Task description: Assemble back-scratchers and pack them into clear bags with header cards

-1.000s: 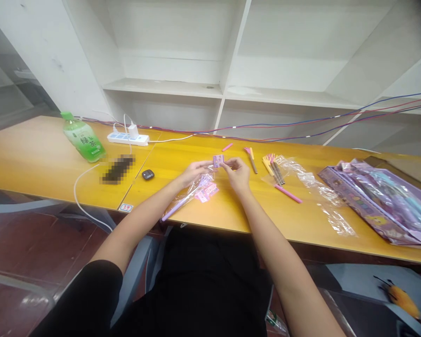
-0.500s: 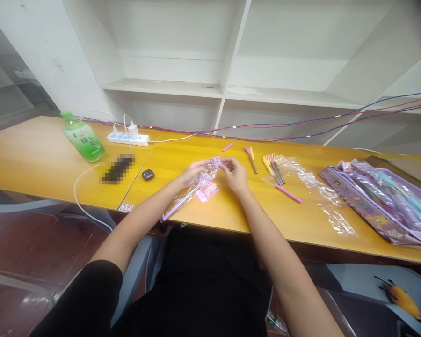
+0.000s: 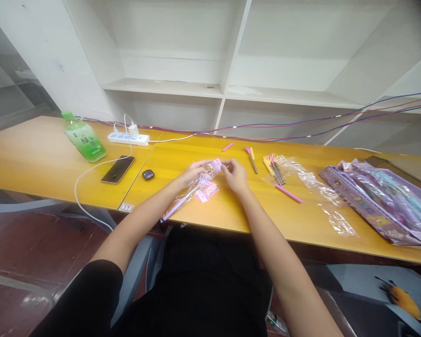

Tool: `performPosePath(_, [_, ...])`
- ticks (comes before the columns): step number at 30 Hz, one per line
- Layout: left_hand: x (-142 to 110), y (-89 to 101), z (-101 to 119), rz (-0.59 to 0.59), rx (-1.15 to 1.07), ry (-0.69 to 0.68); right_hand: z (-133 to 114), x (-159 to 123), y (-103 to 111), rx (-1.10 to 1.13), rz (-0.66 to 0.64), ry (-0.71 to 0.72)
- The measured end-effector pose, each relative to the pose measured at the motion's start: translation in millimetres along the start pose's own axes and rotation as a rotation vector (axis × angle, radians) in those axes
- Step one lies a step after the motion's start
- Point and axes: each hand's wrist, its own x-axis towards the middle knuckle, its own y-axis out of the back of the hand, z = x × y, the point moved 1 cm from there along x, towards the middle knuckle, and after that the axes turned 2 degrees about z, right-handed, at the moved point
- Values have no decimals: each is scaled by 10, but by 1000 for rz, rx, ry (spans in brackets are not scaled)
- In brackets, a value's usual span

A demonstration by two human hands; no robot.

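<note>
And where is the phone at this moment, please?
In the head view, the phone lies on the table at left, between the green bottle and the black case, in front of the power strip.

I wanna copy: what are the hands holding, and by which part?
A clear bag, purple stick inside. The left hand holds it near the pink card at its top; the right hand is at the card's edge, maybe pinching.

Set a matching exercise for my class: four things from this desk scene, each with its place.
1. Purple stick in clear plastic wrapper
2. Green-capped plastic bottle
3. Small rounded black case
4. Purple patterned box

A. Far right
B. Right of the flat dark phone
C. At the left hand and right hand
D. Left of the white power strip

Pairs: 1-C, 2-D, 3-B, 4-A
</note>
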Motion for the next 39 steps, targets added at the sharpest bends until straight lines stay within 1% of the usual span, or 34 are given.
performPosePath(4, [-4,-5,-5,-16,23,10,-29,-7,10,-17,-9,-15])
performPosePath(8, [2,-1,-10,-34,31,5,-48,-16,10,-32,-22,25])
performPosePath(12, [13,-3,-1,-22,18,-6,-59,-22,9,-44,1,45])
performPosePath(18, [9,-2,7,1,25,-24,-69,-26,15,-42,-4,64])
performPosePath(22, [11,6,-4,-5,3,-10,-79,-28,16,-50,-4,128])
performPosePath(28, [18,0,-7,-1,-10,-24,-130,-37,24,-15,-34,228])
performPosePath(36, [-2,-18,-4,-25,-28,-63,-139,-42,31,-12,-50,229])
performPosePath(39, [-7,-8,1,-28,-21,-95,-137,-45,29,2,-79,241])
